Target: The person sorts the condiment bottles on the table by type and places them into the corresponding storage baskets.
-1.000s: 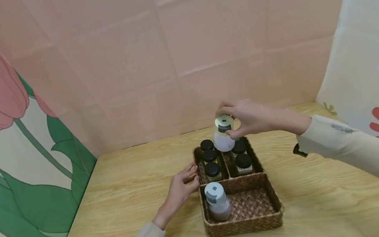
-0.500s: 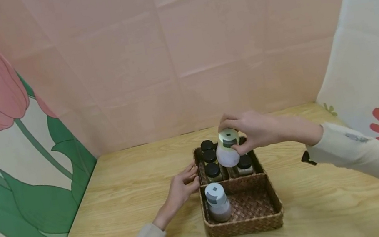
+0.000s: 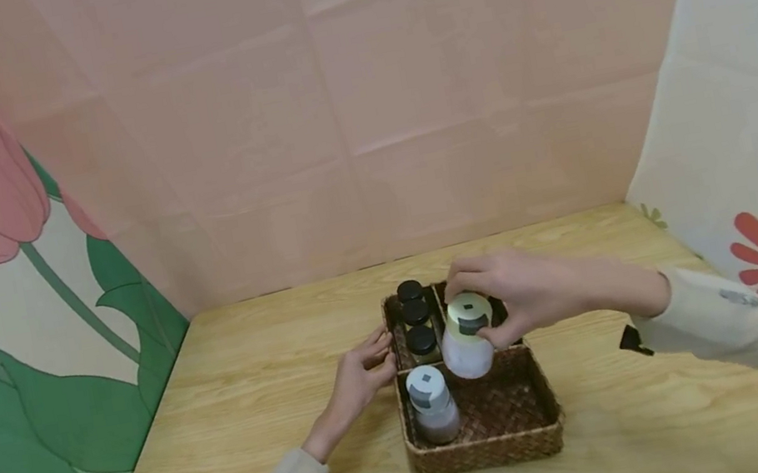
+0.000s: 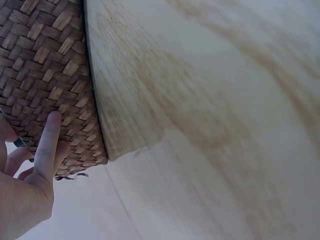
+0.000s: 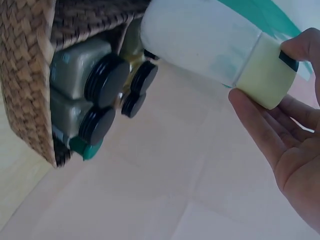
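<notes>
In the head view my right hand (image 3: 529, 290) pinches a seasoning jar (image 3: 468, 352) by its pale yellow lid, thumb on one side and fingers on the other. The jar, clouded white below, hangs slightly tilted over the divider of a woven basket (image 3: 489, 452). A similar jar with a pale blue-white lid (image 3: 433, 404) stands in the front compartment's left corner. My left hand (image 3: 355, 384) touches the basket's left outer wall; in the left wrist view a straight finger (image 4: 48, 142) lies against the weave.
Several black-lidded jars (image 3: 421, 339) stand in the basket's rear compartments; the right wrist view also shows a green-capped container (image 5: 87, 149) among them. A wooden table (image 3: 289, 328) carries the basket. A pink cloth (image 3: 341, 108) closes off the back, with printed sheets at both sides.
My right hand has brought the yellow-lidded jar from above the rear compartments towards me and lower, near the front compartment. The left hand has stayed at the basket's wall.
</notes>
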Available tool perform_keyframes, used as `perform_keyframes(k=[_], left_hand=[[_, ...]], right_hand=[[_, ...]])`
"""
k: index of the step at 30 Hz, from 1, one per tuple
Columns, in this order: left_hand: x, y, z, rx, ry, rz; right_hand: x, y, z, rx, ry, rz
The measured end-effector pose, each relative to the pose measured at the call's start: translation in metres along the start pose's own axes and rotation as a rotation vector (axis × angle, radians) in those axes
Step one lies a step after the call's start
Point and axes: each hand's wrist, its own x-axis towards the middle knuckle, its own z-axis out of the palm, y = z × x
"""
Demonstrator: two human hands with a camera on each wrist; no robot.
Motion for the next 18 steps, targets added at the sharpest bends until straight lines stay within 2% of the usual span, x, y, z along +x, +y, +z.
perform_keyframes(k=[4, 12, 18], left_hand=[[0.0, -0.001, 0.0, 0.016, 0.006, 0.035], [0.0, 0.0, 0.0, -0.014, -0.005, -0.018], [0.001, 0.001, 0.0, -0.025, -0.006, -0.032]], right_hand=[[-0.002, -0.006, 0.003, 0.04, -0.033, 0.005], [-0.005, -0.012, 0.011, 0.113, -0.169, 0.048], [-0.011, -0.01, 0.028, 0.118, -0.213, 0.032]])
